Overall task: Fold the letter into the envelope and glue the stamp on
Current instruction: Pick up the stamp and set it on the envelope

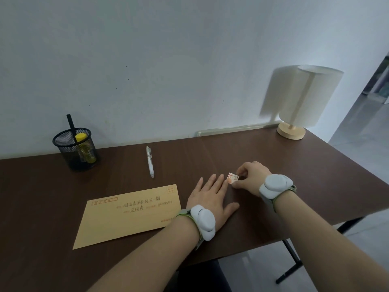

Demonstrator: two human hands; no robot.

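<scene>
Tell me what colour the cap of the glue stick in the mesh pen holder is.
Yellow. The glue stick's cap pokes above the black mesh pen holder, clearest in the head view.

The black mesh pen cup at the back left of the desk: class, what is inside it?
Inside the black mesh pen cup stand a yellow-capped glue stick and a slim black pen. Anything lower in the cup is too dim to make out through the mesh.

Yellow-brown envelope (128, 213) with red boxes and dark handwriting, on a dark brown table (294, 165). Black mesh pen holder (75, 149); white pen (150, 162).
</scene>
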